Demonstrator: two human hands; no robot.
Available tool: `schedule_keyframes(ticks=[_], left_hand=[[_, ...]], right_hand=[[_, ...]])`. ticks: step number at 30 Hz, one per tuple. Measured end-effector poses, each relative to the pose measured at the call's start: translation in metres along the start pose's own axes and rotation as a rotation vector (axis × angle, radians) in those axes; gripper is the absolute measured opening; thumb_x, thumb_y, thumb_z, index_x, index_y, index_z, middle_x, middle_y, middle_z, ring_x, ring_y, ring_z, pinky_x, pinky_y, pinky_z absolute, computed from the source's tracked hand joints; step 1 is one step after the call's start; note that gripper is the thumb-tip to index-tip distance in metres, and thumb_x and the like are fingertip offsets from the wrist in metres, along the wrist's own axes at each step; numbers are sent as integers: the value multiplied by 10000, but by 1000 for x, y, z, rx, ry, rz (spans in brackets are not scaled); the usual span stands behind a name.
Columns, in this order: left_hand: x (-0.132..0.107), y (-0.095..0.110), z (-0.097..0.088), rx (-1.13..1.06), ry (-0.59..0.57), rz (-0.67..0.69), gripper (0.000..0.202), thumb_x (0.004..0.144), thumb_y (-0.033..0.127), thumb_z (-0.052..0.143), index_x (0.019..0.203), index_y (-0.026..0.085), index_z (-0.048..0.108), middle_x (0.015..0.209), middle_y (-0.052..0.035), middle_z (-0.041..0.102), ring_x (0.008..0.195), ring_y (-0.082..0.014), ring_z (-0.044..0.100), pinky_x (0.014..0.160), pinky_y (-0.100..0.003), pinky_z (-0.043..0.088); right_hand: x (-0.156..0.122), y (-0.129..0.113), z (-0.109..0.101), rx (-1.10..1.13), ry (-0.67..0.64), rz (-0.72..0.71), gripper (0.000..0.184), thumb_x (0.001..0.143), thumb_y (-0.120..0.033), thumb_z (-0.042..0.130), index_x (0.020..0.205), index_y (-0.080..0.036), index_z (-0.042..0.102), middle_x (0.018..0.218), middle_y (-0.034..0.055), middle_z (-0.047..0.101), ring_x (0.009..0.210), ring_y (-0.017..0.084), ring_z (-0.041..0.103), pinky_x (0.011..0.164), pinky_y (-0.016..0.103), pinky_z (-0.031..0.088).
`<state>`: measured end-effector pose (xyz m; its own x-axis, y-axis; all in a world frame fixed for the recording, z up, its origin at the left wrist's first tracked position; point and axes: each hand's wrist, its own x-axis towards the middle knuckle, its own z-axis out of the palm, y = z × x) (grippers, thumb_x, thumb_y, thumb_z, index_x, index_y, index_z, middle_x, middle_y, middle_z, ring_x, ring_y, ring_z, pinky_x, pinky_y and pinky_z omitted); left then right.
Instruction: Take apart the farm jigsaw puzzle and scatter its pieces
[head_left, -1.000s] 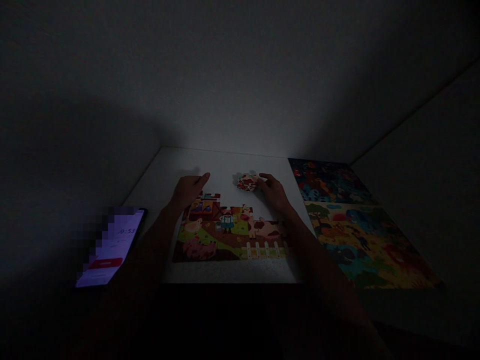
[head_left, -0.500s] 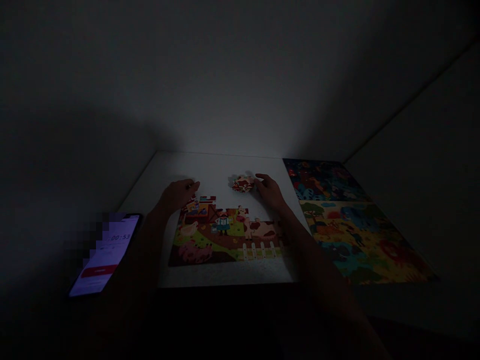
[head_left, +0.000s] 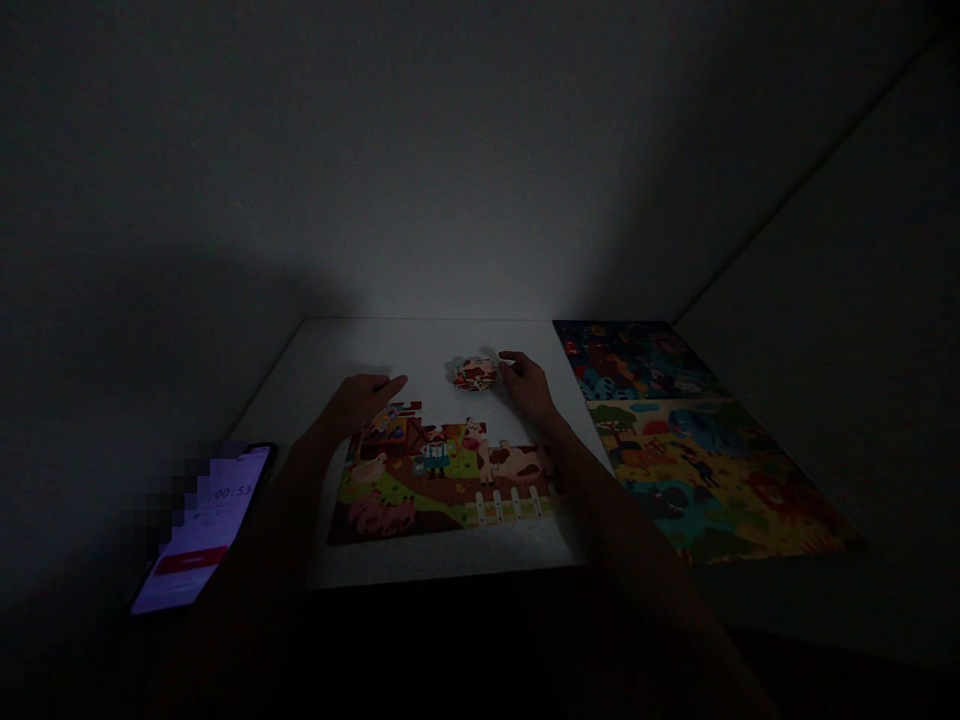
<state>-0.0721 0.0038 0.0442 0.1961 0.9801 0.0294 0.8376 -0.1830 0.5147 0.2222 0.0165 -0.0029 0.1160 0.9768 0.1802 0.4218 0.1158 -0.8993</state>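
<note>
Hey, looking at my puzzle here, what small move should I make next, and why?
I'd probably draw one piece off the pile of pieces with your right hand: its fingertips are at the pile's edge, and the farm puzzle has a stepped, unfinished far edge, with your left hand near its far left corner.

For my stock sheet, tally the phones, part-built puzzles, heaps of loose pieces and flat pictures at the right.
Phone: 1
Part-built farm puzzle: 1
Heap of loose pieces: 1
Flat pictures, a dark one and a yellowish one: 2
Total: 5
</note>
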Motion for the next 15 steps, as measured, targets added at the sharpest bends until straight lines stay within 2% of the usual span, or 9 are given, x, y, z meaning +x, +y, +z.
schedule_keyframes(ticks=[3,8,13,15], left_hand=[[7,13,2,-22,22,-38,564,855,635,390,474,220,374,463,7,392,500,-152,439,532,-286,277],[25,41,9,-145,-36,-67,540,861,631,400,517,214,402,493,7,417,498,-146,440,506,-277,293],[50,73,21,-301,-113,-47,429,860,576,478,666,197,535,573,-3,527,498,-141,493,495,-257,361],[64,84,26,-324,-124,3,370,854,531,507,725,191,577,615,-10,563,520,-140,511,513,-257,379]], right_hand=[[1,2,1,19,9,3,409,836,-420,524,1112,-150,658,625,-28,562,584,140,507,564,255,395],[4,8,2,69,-32,35,438,831,-426,526,1161,-158,635,649,-30,564,580,142,513,557,259,403],[6,8,3,53,-6,53,393,830,-395,538,1128,-167,656,648,-33,567,588,138,519,601,264,424],[7,8,3,39,-5,49,380,832,-381,544,1122,-166,662,646,-34,568,596,137,525,618,263,430]])
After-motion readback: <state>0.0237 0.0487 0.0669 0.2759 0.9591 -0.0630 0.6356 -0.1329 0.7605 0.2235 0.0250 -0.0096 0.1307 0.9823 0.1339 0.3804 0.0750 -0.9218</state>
